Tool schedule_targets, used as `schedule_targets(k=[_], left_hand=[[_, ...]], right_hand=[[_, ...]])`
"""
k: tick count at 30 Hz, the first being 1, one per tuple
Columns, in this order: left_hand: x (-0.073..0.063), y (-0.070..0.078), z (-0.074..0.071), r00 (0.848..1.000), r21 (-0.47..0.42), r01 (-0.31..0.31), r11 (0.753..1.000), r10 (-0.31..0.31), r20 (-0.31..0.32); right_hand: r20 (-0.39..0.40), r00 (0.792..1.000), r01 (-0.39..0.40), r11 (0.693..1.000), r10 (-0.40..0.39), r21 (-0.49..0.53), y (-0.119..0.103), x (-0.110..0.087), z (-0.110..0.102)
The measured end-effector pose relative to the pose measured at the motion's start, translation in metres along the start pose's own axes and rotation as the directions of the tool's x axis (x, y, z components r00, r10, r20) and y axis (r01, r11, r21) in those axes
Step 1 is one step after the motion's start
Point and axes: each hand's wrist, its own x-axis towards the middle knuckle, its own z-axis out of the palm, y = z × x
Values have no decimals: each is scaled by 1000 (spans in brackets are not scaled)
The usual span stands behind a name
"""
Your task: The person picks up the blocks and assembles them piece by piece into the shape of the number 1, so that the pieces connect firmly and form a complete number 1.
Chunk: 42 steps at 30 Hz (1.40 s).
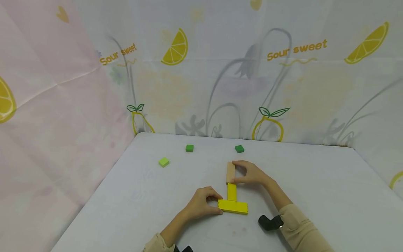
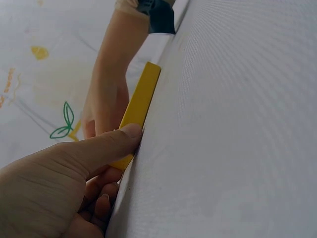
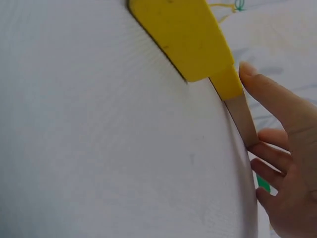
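Note:
A long yellow block [image 1: 233, 207] lies crosswise on the table. A shorter yellow block [image 1: 232, 192] runs away from the middle of its far side, and a plain wooden block [image 1: 231, 172] continues that line, so the pieces form an upside-down T. At the long block's left end, my left hand [image 1: 201, 204] pinches it between thumb and fingers; the left wrist view shows the thumb across this yellow block [image 2: 143, 96]. My right hand [image 1: 253, 174] holds the wooden block from the right, with fingertips at its far end and the thumb near its joint with the short yellow block [image 3: 228, 84].
Toward the back of the white table [image 1: 315, 182] lie a light green block [image 1: 163, 162], a green block [image 1: 189, 148] and a darker green block [image 1: 239, 149]. Printed cloth [image 1: 201, 87] hangs behind the table and along its left side.

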Motion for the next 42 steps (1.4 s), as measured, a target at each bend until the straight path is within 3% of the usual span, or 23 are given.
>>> schedule_targets(k=[8,18,36,42], left_hand=[[0,-1,0,1000,-4,5,1000,-5,4],[1,0,-1,1000,-1,7,1000,-7,6],[0,1,0,1000,-9,19,1000,-19,7],[0,1,0,1000,-8,9,1000,-9,4]], right_hand=[[-8,1000,7,981,-8,-194,-14,7,6],[-20,1000,-14,961,9,-278,-20,10,10],[-33,999,-2,972,-6,-234,-18,3,8],[-31,1000,-2,991,-2,-132,-12,-1,6]])
